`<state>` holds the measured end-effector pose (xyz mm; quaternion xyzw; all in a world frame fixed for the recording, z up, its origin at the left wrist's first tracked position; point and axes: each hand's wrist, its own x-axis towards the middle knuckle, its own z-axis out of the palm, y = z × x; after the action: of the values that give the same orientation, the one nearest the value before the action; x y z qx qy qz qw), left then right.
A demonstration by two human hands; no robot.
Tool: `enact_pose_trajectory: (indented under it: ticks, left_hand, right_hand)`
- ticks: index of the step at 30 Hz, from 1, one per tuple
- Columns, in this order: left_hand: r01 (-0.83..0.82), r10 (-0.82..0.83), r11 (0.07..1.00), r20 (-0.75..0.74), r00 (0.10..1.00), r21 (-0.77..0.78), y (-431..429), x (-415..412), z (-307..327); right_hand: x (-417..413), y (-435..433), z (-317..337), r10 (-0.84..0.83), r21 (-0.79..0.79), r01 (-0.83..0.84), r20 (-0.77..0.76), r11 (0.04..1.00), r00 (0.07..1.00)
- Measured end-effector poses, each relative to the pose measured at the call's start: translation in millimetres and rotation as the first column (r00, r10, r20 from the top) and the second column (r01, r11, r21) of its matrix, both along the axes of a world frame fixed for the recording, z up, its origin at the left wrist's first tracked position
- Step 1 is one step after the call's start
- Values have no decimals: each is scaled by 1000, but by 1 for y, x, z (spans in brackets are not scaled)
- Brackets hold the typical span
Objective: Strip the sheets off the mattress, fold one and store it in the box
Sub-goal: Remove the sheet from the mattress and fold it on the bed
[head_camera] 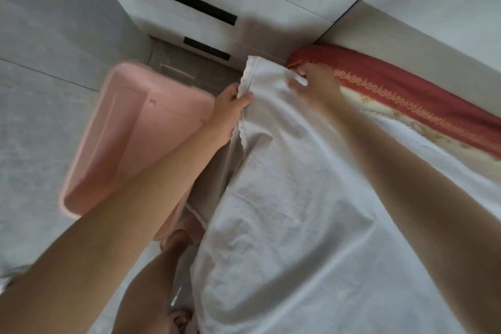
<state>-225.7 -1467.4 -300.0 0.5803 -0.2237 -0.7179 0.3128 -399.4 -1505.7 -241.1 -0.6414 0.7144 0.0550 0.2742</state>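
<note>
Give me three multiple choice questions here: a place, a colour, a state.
1. Where is the pink box? A. on the bed B. on the floor, to the person's left C. in a drawer
2. What colour is the sheet being handled? A. red B. white C. blue
3. What is the left hand doing? A. hanging idle B. pressing the box C. gripping the sheet's scalloped edge
Answers: 1 B, it stands on grey floor; 2 B, plain white cloth; 3 C, its fingers curl round the trim.

Soft, even daylight with faint shadows; the whole view is slightly blurred, and wide-angle distortion bends the edges.
</note>
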Motion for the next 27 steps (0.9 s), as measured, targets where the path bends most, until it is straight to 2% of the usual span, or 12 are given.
enact_pose_trajectory:
  ticks: [2,4,6,9,12,15,18,20,22,24,25,27]
  left_hand:
    - [24,-9,993,126,992,-118,-1,1,5]
    - [23,14,983,198,980,-184,-3,9,5]
    - [38,-10,989,195,981,-142,-5,16,5]
    - [-70,79,991,-69,994,114,-3,25,2]
    - [-120,234,919,-277,932,375,-2,26,2]
    - [42,122,898,-339,933,438,1,24,5]
    - [96,86,897,-384,919,431,1,21,11]
    - [81,50,937,-359,932,340,1,21,18]
    - [15,23,983,-206,978,181,-1,18,25]
    - [-42,43,999,-83,996,18,0,18,33]
    - [-43,41,998,-49,998,-53,-1,18,38]
    - [-24,24,993,5,1000,-118,1,21,46]
  right_hand:
    - [16,-23,-2,109,122,-103,-45,987,993]
    - [35,-39,0,189,244,-200,67,949,980]
    - [46,-49,2,224,368,-288,208,884,952]
    - [59,-51,7,298,401,-369,230,838,926]
    - [57,-45,13,236,257,-308,278,916,931]
    - [54,-31,26,175,234,-262,338,936,925]
    - [46,-15,37,195,306,-276,269,911,943]
    - [40,-7,56,188,466,-289,251,837,950]
    - [37,1,82,-16,729,-269,359,630,933]
    - [37,6,91,-194,813,-293,436,502,879]
    - [39,8,91,-239,796,-274,457,540,856]
    - [44,7,73,-235,646,-130,448,752,863]
